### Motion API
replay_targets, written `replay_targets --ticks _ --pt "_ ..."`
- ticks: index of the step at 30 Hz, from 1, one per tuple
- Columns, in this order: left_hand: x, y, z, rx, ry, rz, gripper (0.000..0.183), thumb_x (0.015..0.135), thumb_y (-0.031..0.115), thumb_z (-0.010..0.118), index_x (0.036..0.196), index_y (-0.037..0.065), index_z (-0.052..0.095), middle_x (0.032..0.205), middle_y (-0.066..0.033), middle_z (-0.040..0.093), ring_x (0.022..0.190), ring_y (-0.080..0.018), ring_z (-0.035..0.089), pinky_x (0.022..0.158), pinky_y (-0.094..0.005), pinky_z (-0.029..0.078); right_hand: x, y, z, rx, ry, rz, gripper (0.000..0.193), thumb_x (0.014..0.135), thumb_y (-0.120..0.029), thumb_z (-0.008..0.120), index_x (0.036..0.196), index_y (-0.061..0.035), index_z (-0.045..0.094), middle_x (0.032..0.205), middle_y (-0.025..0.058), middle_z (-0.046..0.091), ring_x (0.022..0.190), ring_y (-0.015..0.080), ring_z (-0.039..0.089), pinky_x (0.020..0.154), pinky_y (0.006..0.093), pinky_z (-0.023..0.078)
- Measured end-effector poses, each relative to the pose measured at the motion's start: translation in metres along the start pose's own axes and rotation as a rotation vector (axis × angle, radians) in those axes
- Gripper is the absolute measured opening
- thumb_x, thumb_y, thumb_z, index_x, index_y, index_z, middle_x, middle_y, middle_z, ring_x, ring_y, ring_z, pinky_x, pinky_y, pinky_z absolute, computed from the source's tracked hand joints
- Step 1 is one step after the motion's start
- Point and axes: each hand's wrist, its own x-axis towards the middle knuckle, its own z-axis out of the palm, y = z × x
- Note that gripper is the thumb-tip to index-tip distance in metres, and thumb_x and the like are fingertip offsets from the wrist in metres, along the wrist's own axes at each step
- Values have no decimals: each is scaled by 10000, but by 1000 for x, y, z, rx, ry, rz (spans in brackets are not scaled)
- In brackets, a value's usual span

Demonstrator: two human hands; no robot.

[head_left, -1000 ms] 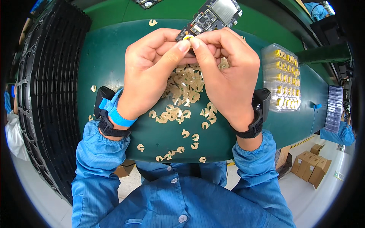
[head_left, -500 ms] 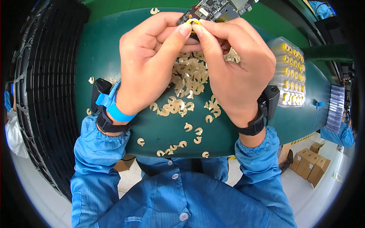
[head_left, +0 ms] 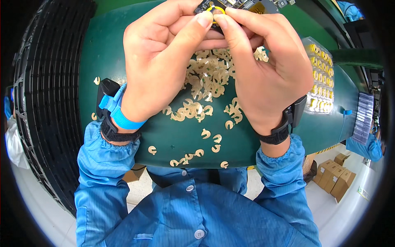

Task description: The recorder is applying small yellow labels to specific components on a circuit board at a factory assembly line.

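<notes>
Your left hand (head_left: 160,61) and right hand (head_left: 273,66) are nearing the table (head_left: 173,138)'s far edge, both pinching a yellow-rimmed disc (head_left: 217,12) by the circuit board (head_left: 249,5), seemingly unfinished.

There are two hands (head_left: 158,61), one circuit board (head_left: 269,5), perhaps four cartons (head_left: 330,176).

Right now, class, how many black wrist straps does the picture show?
2: the left wrist strap, below the left hand, beside a blue wristband; the right wrist strap, below the right hand. Any under the sleeves would be hidden.
</notes>
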Motion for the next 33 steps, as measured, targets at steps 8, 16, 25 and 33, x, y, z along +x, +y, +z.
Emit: replay_targets --ticks 8,16,25,33 --pt "1 0 -7 -3 -24 -5 280 1054 30 517 1289 -113 568 1168 -195 706 1037 -255 732 908 -349 622 0 16 13 112 160 -216 221 767 79 785 963 -15 747 752 95 650 635 208 626 559 284 495" --pt "3 3 -5 -36 -9 -25 270 1044 24 526 1270 -114 582 1150 -189 712 1031 -245 733 893 -340 622 -6 24 22 31 190 -319 289 741 92 785 1004 -21 741 793 92 633 653 221 628 562 298 506" --pt "4 3 -11 -35 -17 -64 261 1026 17 551 1251 -106 598 1148 -169 718 1008 -212 733 894 -330 612 -5 19 11 -71 67 -260 233 764 27 784 979 -50 735 776 85 620 620 234 615 540 319 499" --pt "7 6 -11 -214 -29 -164 289 1049 99 505 1231 -95 616 1158 -171 716 1025 -233 732 933 -331 581 -3 11 9 -100 -20 -164 202 790 2 750 972 -82 729 767 73 607 624 235 604 544 335 492"
